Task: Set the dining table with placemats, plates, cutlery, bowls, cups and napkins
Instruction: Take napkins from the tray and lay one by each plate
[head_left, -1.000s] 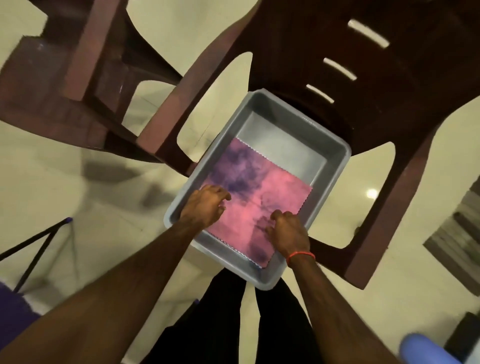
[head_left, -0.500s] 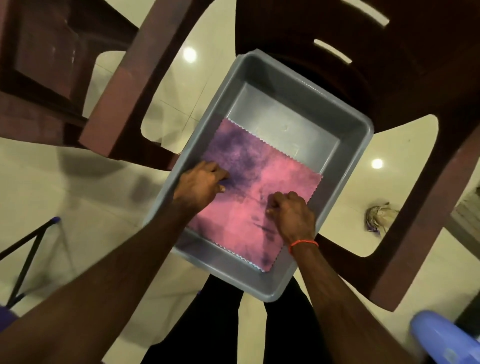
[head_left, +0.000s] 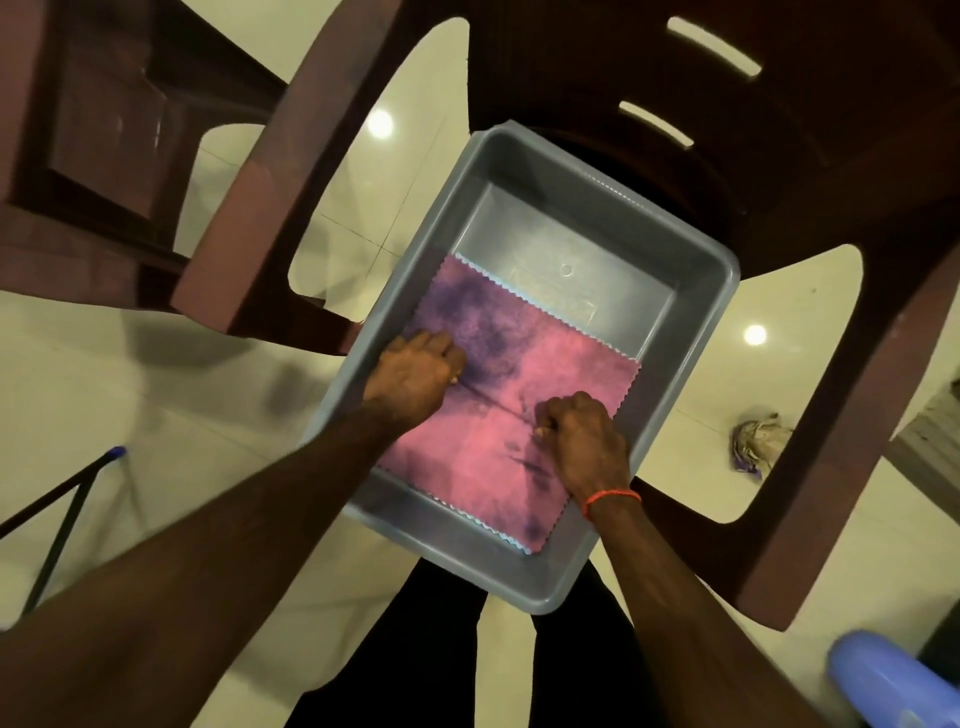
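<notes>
Since the whole job starts from this tub, it is worth seeing how things lie. A dark chair (head_left: 779, 78) carries a grey tub (head_left: 724, 291) on its seat, and the tub's long axis runs from 7 to 1 o'clock as the person stands over it. In the 7 o'clock half lies a pink and purple cloth (head_left: 519, 374) with zigzag edges. It is flat on the bottom and about square, so it has no long axis to speak of. Whether it is a placemat or a napkin I cannot tell. The 1 o'clock end of the tub shows bare bottom.

Both hands are on the cloth, knuckles up, with the arms reaching in from 7 and 5 o'clock. The left hand (head_left: 415, 376) sits toward the cloth's 10 o'clock edge and the right hand (head_left: 584, 439) toward 4 o'clock, neither nearer than the other. Each grip is closed, fingers curled into the fabric. A crease runs between them, so I judge they pinch it ready to lift, straight up and clear of the walls. A red thread (head_left: 610, 499) circles the right wrist.
</notes>
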